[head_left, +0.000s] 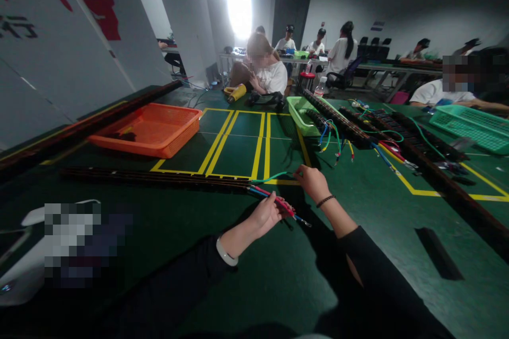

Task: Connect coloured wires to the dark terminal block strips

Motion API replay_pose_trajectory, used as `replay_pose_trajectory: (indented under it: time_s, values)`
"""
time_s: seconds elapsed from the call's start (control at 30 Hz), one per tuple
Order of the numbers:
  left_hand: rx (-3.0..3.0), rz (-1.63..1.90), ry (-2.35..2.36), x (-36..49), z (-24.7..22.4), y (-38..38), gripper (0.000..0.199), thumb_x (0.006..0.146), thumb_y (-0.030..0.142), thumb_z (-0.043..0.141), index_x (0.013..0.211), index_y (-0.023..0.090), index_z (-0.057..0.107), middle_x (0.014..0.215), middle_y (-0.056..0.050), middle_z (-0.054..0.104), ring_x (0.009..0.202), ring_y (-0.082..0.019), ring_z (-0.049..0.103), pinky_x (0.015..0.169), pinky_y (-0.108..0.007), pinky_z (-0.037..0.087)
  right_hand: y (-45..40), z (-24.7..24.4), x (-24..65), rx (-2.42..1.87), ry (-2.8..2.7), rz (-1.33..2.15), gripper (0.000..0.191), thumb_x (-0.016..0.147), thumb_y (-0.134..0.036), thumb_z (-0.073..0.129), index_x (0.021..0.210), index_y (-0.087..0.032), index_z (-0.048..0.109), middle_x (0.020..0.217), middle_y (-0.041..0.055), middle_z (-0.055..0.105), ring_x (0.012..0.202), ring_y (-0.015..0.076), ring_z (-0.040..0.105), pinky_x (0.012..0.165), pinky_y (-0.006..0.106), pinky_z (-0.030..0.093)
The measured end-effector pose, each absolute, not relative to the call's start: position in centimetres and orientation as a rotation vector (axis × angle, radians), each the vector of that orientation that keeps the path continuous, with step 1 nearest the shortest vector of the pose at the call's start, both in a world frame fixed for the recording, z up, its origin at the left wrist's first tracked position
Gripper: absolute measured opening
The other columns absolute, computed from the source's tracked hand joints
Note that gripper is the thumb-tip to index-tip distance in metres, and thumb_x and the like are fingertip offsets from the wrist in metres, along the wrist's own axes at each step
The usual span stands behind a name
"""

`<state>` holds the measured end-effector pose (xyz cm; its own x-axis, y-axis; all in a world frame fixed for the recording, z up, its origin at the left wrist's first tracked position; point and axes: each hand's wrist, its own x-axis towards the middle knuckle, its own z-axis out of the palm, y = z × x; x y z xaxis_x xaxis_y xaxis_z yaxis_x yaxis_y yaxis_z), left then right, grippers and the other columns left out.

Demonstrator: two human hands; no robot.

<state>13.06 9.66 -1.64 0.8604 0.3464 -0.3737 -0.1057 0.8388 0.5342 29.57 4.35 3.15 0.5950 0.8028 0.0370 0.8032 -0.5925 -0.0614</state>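
Green table (258, 286) fills the foreground, with yellow lines (259, 148) on its top. Toward its left edge runs a long dark strip (159, 176), an orange basket (159, 146) just beyond. The left hand (267, 215) loosely grips red and blue wires (283, 203); the right hand (313, 183) pinches the green wire (274, 176) near its end. Gentle tension and clear separation probably work best, avoiding tugs where wires leave the strip.
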Motion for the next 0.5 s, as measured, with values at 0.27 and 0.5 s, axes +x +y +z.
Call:
replay_pose_trajectory:
  time_s: [0.27, 0.5]
  values:
    - [0.508, 0.26, 0.495, 13.2, -1.9, 9.9, 0.028, 0.092, 0.035, 0.04, 0.081, 0.012, 0.053, 0.077, -0.01, 0.064, 0.078, -0.02, 0.064, 0.086, -0.04, 0.046, 3.0, 2.8, 30.4, -2.65, -1.633, 0.133, 0.023, 0.09, -0.036, 0.051, 0.097, -0.017, 0.063, 0.084, 0.0074, 0.068, 0.079, 0.0177, 0.063, 0.062, 0.023, 0.037]
    - [0.492, 0.251, 0.45, 13.3, -2.3, 10.0, 0.031, 0.092, 0.034, 0.04, 0.083, 0.01, 0.057, 0.08, -0.012, 0.066, 0.08, -0.02, 0.064, 0.088, -0.041, 0.046, 1.3, 5.5, 27.4, -2.422, -1.795, 0.173, 0.029, 0.091, -0.042, 0.047, 0.097, -0.017, 0.06, 0.089, 0.0072, 0.065, 0.073, 0.014, 0.059, 0.06, 0.022, 0.037]
